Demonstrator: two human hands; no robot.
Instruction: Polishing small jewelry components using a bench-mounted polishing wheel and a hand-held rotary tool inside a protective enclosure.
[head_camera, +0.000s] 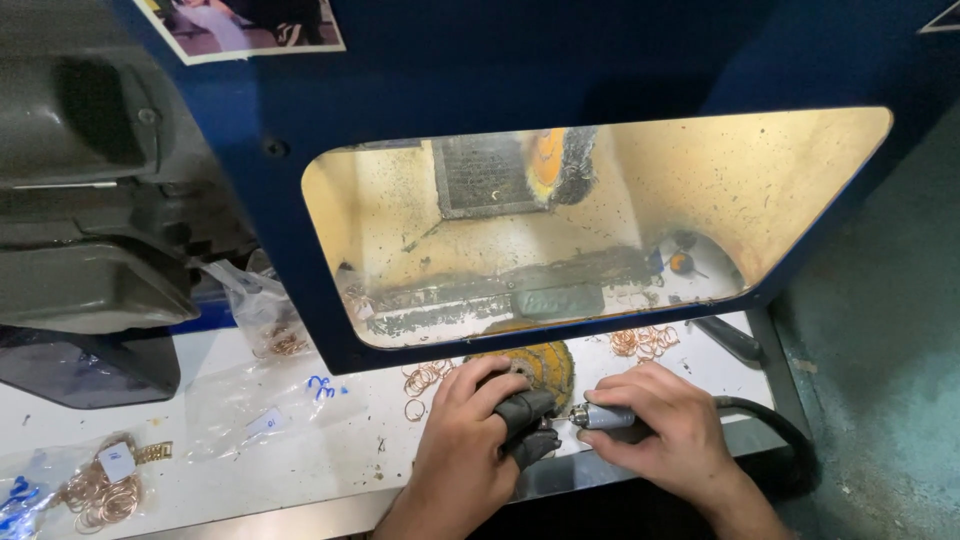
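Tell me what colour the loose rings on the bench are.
Copper-pink, seen in the head view: rings lie scattered on the white bench beside the left hand.

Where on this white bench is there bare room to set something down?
A bare strip of the white bench runs between the plastic bags and the left hand. It is crowded around both hands, with copper rings and the yellow wheel.

Shiny metal handpiece (605, 415), coppery wire rings (645, 342)

The white table (330, 455) carries loose copper-coloured rings (425, 380) near its middle and more rings (645, 342) to the right. Clear plastic bags (265, 400) lie on its left part, one bag of rings (95, 490) at the near-left corner.
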